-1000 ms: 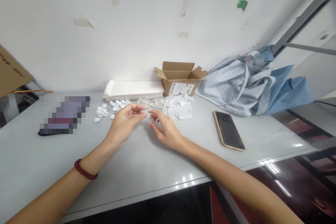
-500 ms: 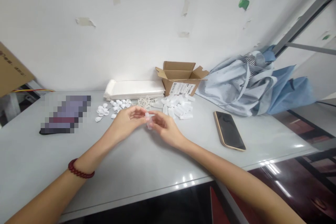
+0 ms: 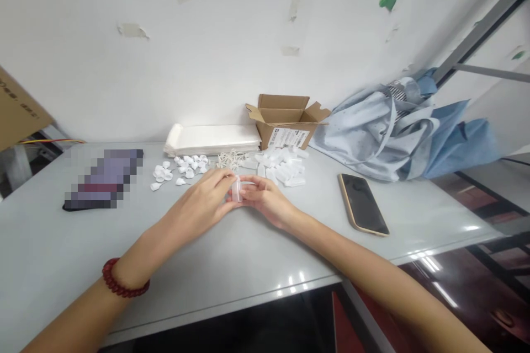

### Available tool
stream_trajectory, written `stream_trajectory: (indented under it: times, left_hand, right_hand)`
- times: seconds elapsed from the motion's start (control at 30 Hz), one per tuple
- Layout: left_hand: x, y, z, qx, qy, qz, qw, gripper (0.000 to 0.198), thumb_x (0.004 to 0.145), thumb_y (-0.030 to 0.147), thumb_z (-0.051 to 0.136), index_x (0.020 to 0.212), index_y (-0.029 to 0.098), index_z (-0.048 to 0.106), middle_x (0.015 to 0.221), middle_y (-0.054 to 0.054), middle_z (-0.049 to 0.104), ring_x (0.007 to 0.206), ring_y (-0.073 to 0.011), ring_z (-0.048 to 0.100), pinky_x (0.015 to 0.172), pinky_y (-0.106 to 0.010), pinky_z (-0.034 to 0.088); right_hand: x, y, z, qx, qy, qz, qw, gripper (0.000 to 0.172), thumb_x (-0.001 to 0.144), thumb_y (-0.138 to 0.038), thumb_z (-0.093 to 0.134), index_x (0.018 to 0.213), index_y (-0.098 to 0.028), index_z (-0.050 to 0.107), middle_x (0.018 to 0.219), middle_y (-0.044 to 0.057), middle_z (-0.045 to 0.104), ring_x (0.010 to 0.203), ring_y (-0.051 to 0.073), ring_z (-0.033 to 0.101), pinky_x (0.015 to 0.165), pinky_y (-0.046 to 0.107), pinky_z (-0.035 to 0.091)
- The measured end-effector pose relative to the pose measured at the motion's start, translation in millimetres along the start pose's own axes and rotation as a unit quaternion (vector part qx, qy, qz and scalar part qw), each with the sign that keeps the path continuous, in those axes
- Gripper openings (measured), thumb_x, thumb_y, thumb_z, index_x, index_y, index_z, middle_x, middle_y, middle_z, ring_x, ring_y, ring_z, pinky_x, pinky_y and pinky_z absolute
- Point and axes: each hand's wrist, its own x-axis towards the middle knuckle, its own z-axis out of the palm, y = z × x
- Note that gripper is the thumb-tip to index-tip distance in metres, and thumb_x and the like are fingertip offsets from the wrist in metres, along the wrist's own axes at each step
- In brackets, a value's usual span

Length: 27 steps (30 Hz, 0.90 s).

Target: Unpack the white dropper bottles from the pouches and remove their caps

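Between my two hands a small translucent plastic bottle [image 3: 236, 192] is held roughly upright above the tabletop. The thumb and fingers of my right hand [image 3: 267, 198] are closed round its body from the right. Curled over from the left, my left hand [image 3: 202, 198] has its fingertips at the top of the bottle, and its thumb reaches underneath. Whether a cap sits on it is too small to tell. Just behind lie a pile of similar translucent bottles [image 3: 285, 168], a tangle of thin off-white cords [image 3: 232, 159] and several small white caps [image 3: 191, 164].
An open cardboard box [image 3: 284, 135] stands against the wall beside a stack of flat white packets [image 3: 215, 139]. A phone [image 3: 364, 204] lies to the right, near a heap of light blue cloth [image 3: 372, 132]. A blurred dark object [image 3: 105, 179] is at left on the grey table [image 3: 199, 281].
My left hand has turned over, its fingers now at the bottle's top and its thumb lower. The bottle stands more upright, and my right fingers have shifted around it.
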Motion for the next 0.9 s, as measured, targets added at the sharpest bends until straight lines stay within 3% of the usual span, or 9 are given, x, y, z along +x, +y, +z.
stream_trajectory:
  times: [0.2, 0.37, 0.47, 0.53, 0.6, 0.7, 0.77, 0.9]
  left_hand:
    - [-1.0, 3.6, 0.0, 0.000, -0.005, -0.015, 1.000, 0.024, 0.082, 0.032, 0.061, 0.105, 0.023, 0.061, 0.119, -0.012, 0.059, 0.111, -0.0317, 0.053, 0.091, -0.045, 0.044]
    - [0.5, 5.9, -6.4, -0.047, -0.013, -0.033, 0.998, 0.020, 0.078, 0.033, 0.064, 0.096, 0.024, 0.061, 0.104, -0.009, 0.063, 0.105, -0.0317, 0.054, 0.087, -0.043, 0.043]
    - [-0.5, 3.0, -16.5, -0.046, -0.023, -0.066, 0.997, 0.032, 0.071, 0.036, 0.069, 0.099, 0.025, 0.060, 0.104, -0.009, 0.062, 0.102, -0.0320, 0.055, 0.080, -0.039, 0.043]
    - [-3.6, -3.1, -24.0, -0.041, -0.041, -0.096, 0.994, 0.039, 0.065, 0.035, 0.072, 0.101, 0.026, 0.059, 0.103, -0.008, 0.061, 0.096, -0.0313, 0.056, 0.074, -0.036, 0.043]
    - [-8.2, -12.1, -29.9, -0.033, -0.077, -0.120, 0.989, 0.042, 0.063, 0.036, 0.072, 0.101, 0.026, 0.059, 0.099, -0.007, 0.059, 0.087, -0.0293, 0.056, 0.067, -0.033, 0.042]
    - [-14.8, -26.0, -34.7, -0.011, -0.133, -0.142, 0.981, 0.040, 0.061, 0.037, 0.071, 0.098, 0.026, 0.058, 0.092, -0.006, 0.058, 0.084, -0.0289, 0.056, 0.063, -0.031, 0.041]
    - [-16.5, -31.5, -36.9, -0.003, -0.160, -0.161, 0.974, 0.038, 0.059, 0.034, 0.070, 0.094, 0.026, 0.059, 0.089, -0.006, 0.058, 0.085, -0.0300, 0.055, 0.063, -0.031, 0.041]
    - [-13.9, -29.5, -45.3, 0.012, -0.225, -0.222, 0.949, 0.036, 0.056, 0.031, 0.064, 0.090, 0.024, 0.058, 0.082, -0.005, 0.057, 0.084, -0.0301, 0.055, 0.061, -0.031, 0.042]
  right_hand:
    - [0.5, 1.2, -1.1, -0.013, -0.009, 0.007, 1.000, 0.032, 0.065, -0.019, 0.074, 0.093, -0.017, 0.058, 0.080, 0.005, 0.071, 0.085, 0.024, 0.069, 0.085, 0.043, 0.052]
    - [2.0, 6.2, -2.1, -0.027, -0.030, 0.002, 0.999, 0.035, 0.067, -0.024, 0.074, 0.097, -0.016, 0.058, 0.080, 0.004, 0.070, 0.080, 0.021, 0.069, 0.085, 0.041, 0.051]
    - [3.3, 12.2, -2.2, -0.086, -0.054, -0.010, 0.995, 0.036, 0.072, -0.026, 0.069, 0.104, -0.016, 0.057, 0.084, 0.004, 0.069, 0.078, 0.017, 0.067, 0.085, 0.039, 0.051]
    - [2.3, 15.1, -0.3, -0.170, -0.073, -0.036, 0.982, 0.037, 0.076, -0.026, 0.065, 0.110, -0.016, 0.057, 0.095, 0.007, 0.068, 0.086, 0.017, 0.066, 0.087, 0.038, 0.050]
    - [-1.2, 15.7, 3.8, -0.287, -0.095, -0.084, 0.950, 0.040, 0.078, -0.024, 0.063, 0.116, -0.014, 0.056, 0.114, 0.012, 0.063, 0.103, 0.021, 0.062, 0.090, 0.039, 0.049]
    - [-8.6, 13.8, 11.8, -0.453, -0.134, -0.162, 0.866, 0.049, 0.082, -0.024, 0.062, 0.129, -0.014, 0.050, 0.138, 0.016, 0.047, 0.125, 0.024, 0.048, 0.102, 0.041, 0.041]
    - [-12.2, 13.3, 16.0, -0.513, -0.163, -0.183, 0.823, 0.059, 0.083, -0.026, 0.062, 0.137, -0.012, 0.042, 0.145, 0.017, 0.039, 0.132, 0.024, 0.041, 0.109, 0.040, 0.034]
    - [-13.5, 17.1, 18.2, -0.577, -0.219, -0.187, 0.765, 0.072, 0.086, -0.036, 0.060, 0.145, -0.009, 0.029, 0.150, 0.019, 0.032, 0.138, 0.026, 0.032, 0.112, 0.041, 0.028]
